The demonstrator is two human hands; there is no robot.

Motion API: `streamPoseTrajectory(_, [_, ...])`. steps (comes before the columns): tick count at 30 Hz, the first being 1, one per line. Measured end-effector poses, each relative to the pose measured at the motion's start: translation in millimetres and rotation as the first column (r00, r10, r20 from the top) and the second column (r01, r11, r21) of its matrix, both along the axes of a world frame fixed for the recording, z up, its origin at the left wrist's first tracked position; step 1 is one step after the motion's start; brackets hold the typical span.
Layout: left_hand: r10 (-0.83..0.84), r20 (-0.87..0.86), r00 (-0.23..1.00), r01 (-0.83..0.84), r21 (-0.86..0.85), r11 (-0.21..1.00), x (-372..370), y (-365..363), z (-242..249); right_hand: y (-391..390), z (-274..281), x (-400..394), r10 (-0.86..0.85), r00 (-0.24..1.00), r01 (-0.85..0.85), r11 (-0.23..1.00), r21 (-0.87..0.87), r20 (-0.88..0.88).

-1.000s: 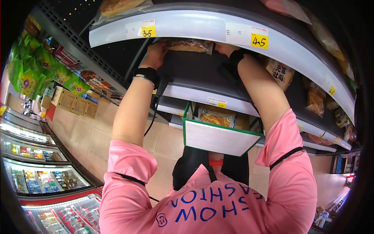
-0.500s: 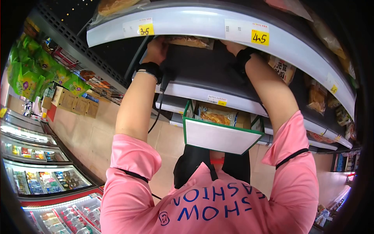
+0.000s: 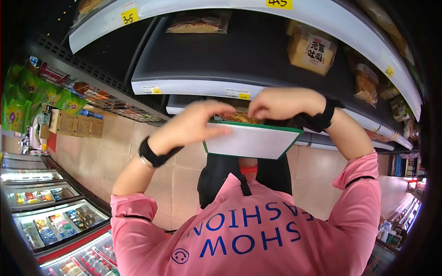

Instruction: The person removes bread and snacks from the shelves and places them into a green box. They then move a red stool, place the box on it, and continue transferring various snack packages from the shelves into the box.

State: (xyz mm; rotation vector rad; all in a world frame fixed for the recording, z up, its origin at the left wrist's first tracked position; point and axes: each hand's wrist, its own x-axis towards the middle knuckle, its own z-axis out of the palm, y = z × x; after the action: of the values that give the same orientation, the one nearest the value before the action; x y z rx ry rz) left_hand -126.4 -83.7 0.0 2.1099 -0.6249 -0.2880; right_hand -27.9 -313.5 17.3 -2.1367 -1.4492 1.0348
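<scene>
- We see a rectangular box [image 3: 255,140], white-faced, green-edged; the yellowish packet [image 3: 244,118] inside is mostly hidden;
- our left hand [image 3: 195,123], thumb and fingers parted, overlaps it;
- our right hand [image 3: 283,105] curls; we can't tell its grip.

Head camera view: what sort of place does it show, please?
Most likely a supermarket or grocery shop: wrapped bread on a dark shelf, handwritten yellow price tags, and lit display cabinets at the left.
</scene>
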Motion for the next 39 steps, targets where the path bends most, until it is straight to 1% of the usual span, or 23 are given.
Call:
streamPoseTrajectory(1, [-0.030,0.178,0.984,-0.001,0.170,0.985,-13,-8,-5,-2,1,-8,-0.024,0.998,0.018,0.993,-0.114,-0.051])
streamPoseTrajectory(2, [-0.038,0.260,0.965,-0.033,0.264,0.964,-21,-12,-16,-3,-4,-14,-0.039,0.999,0.037,0.976,-0.216,-0.004])
streamPoseTrajectory(4, [0.022,0.245,0.969,-0.112,0.362,0.925,-31,-19,-26,-7,-17,-17,-0.008,0.990,-0.013,0.990,-0.140,-0.142])
streamPoseTrajectory(5, [0.021,0.248,0.968,-0.114,0.364,0.924,-34,-20,-31,-9,-18,-17,-0.007,0.990,-0.012,0.990,-0.137,-0.139])
streamPoseTrajectory(6, [0.039,0.222,0.974,-0.114,0.337,0.934,-38,-21,-35,-10,-17,-19,-0.176,0.919,0.098,0.969,-0.227,-0.352])
streamPoseTrajectory(7, [0.056,0.194,0.979,-0.115,0.309,0.944,-42,-22,-37,-11,-15,-21,-0.344,0.777,0.181,0.924,-0.338,-0.527])
streamPoseTrajectory(11, [0.036,0.194,0.980,-0.090,0.279,0.956,-58,-23,-32,-15,-35,-27,-0.343,0.790,0.202,0.928,-0.312,-0.509])
streamPoseTrajectory(12, [0.013,0.173,0.985,-0.059,0.267,0.962,-63,-24,-30,-14,-41,-33,-0.196,0.940,0.136,0.966,-0.218,-0.279])
streamPoseTrajectory(13, [-0.011,0.153,0.988,-0.028,0.255,0.967,-67,-24,-29,-13,-45,-39,-0.047,0.999,0.044,0.988,-0.146,-0.012])
streamPoseTrajectory(14, [-0.014,0.154,0.988,-0.026,0.257,0.966,-72,-26,-29,-11,-49,-44,-0.018,0.999,0.026,0.983,-0.180,0.048])
streamPoseTrajectory(16, [-0.044,0.133,0.990,0.012,0.236,0.972,-81,-28,-28,-4,-55,-51,0.048,0.999,-0.039,0.959,-0.279,0.025])
streamPoseTrajectory(17, [-0.051,0.124,0.991,0.021,0.235,0.972,-85,-28,-28,0,-55,-55,0.043,0.999,-0.034,0.960,-0.277,0.027])
streamPoseTrajectory(19, [-0.074,0.109,0.991,0.046,0.236,0.971,-93,-27,-23,8,-55,-61,0.238,0.971,-0.215,0.884,-0.415,0.005])
streamPoseTrajectory(20, [-0.089,0.091,0.992,0.066,0.234,0.970,-98,-27,-20,11,-58,-64,0.220,0.976,-0.198,0.887,-0.418,0.003])
streamPoseTrajectory(22, [-0.123,0.076,0.989,0.102,0.239,0.966,-106,-28,-16,16,-70,-68,0.284,0.958,-0.260,0.829,-0.496,-0.028])
streamPoseTrajectory(24, [-0.151,0.036,0.988,0.138,0.236,0.962,-112,-27,-14,19,-78,-76,0.305,0.952,-0.259,0.834,-0.487,0.015])
streamPoseTrajectory(27, [-0.122,0.028,0.992,0.113,0.218,0.969,-107,-31,-14,28,-85,-86,0.324,0.945,-0.258,0.798,-0.545,0.028])
streamPoseTrajectory(28, [-0.090,0.010,0.996,0.086,0.210,0.974,-107,-31,-14,31,-87,-92,0.317,0.948,-0.254,0.800,-0.543,0.024])
streamPoseTrajectory(32, [-0.127,0.000,0.992,0.123,0.227,0.966,-100,-32,-11,44,-104,-103,0.421,0.905,-0.315,0.768,-0.557,0.068])
streamPoseTrajectory(34, [-0.138,-0.080,0.987,0.154,0.253,0.955,-98,-33,-9,46,-108,-109,0.480,0.875,-0.389,0.780,-0.491,0.068])
streamPoseTrajectory(35, [-0.138,-0.079,0.987,0.154,0.255,0.955,-96,-33,-9,47,-111,-115,0.410,0.903,-0.297,0.812,-0.502,0.129])
streamPoseTrajectory(38, [-0.170,-0.094,0.981,0.188,0.222,0.957,-94,-32,-9,48,-130,-120,0.355,0.911,-0.230,0.859,-0.458,0.208])
streamPoseTrajectory(39, [-0.174,-0.132,0.976,0.198,0.196,0.960,-93,-31,-6,48,-131,-120,0.350,0.904,-0.235,0.886,-0.400,0.244])
